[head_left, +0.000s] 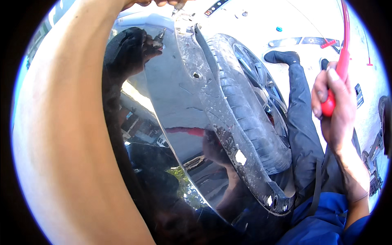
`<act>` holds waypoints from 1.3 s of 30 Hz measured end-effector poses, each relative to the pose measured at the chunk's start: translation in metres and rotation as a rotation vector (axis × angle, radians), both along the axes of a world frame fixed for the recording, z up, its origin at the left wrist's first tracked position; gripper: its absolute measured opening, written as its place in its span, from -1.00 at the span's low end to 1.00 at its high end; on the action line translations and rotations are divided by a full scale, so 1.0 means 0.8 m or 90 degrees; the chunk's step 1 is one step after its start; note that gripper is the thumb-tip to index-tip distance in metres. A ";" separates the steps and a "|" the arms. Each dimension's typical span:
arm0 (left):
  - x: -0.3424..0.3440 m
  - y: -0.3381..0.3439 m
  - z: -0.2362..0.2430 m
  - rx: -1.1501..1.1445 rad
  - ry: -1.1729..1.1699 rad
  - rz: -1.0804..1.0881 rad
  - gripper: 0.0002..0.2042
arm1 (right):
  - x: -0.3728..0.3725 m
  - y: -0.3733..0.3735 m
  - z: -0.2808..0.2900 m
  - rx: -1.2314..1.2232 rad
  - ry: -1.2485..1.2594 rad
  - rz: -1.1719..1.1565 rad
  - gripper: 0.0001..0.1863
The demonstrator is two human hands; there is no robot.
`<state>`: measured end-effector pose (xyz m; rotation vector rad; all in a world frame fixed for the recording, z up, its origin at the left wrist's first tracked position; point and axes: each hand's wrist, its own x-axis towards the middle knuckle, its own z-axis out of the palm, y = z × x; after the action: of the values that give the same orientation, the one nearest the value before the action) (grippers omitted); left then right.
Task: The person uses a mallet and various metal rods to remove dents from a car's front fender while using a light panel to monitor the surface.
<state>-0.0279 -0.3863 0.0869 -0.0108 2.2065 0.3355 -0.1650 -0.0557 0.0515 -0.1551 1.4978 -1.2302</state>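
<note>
A glossy dark car fender (179, 98) fills the middle, its scuffed inner flange (208, 98) running along the wheel arch with several holes in it. Beyond the flange is a tyre (241, 110) on a dark spoked rim (257, 73). My left arm reaches up across the left side. My left hand (157, 2) is at the fender's far end, fingers curled, mostly cut off by the top edge; the fender's reflection shows a small metallic piece at its fingertips. My right hand (337, 92) is wrapped round the red handle of a long-shafted tool (344, 61), to the right of the wheel.
My dark-trousered legs (304, 122) extend beside the wheel, one shoe (281, 57) on the bright floor. Long metal strips (302, 41), a red T-shaped piece (328, 43), a small teal object (279, 29) and a dark perforated strip (215, 7) lie around. Wheeled equipment (375, 155) stands far right.
</note>
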 end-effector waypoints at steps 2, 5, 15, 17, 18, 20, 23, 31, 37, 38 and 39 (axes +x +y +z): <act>0.018 -0.006 -0.006 -0.013 -0.043 -0.038 -0.77 | 0.016 0.009 -0.008 0.032 -0.064 0.085 -0.76; 0.044 -0.032 -0.026 -0.013 0.003 -0.091 -0.75 | -0.001 0.004 -0.001 0.051 -0.041 0.301 -0.68; 0.042 -0.032 -0.026 -0.003 0.012 -0.023 -0.73 | 0.000 0.002 -0.014 0.043 -0.054 0.251 -0.68; -0.013 0.015 -0.015 -0.076 -0.047 0.448 -0.76 | -0.007 -0.002 0.005 0.018 0.029 0.047 -0.77; -0.010 -0.002 -0.026 -0.037 0.013 0.218 -0.76 | -0.002 0.001 0.009 0.015 0.032 0.003 -0.78; 0.029 -0.025 -0.028 -0.034 -0.007 -0.046 -0.74 | 0.015 0.001 -0.008 -0.007 -0.040 0.039 -0.78; 0.025 -0.005 -0.014 -0.023 -0.066 0.197 -0.72 | 0.004 0.001 -0.004 0.036 -0.040 0.299 -0.74; 0.030 -0.021 -0.039 0.047 0.015 -0.075 -0.74 | 0.011 0.012 -0.008 0.049 -0.038 0.194 -0.69; 0.024 -0.018 -0.017 0.031 0.096 -0.048 -0.76 | 0.010 -0.010 -0.004 0.008 -0.029 0.034 -0.79; 0.026 -0.023 -0.030 0.040 0.066 -0.099 -0.77 | 0.017 -0.004 -0.005 0.019 -0.045 0.040 -0.79; 0.025 -0.028 -0.038 0.045 0.040 -0.152 -0.77 | 0.019 -0.001 -0.003 0.027 -0.056 0.043 -0.79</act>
<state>-0.0080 -0.4086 0.0562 0.3034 2.2277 0.2819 -0.1497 -0.0564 0.0489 -0.1209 1.4300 -1.1371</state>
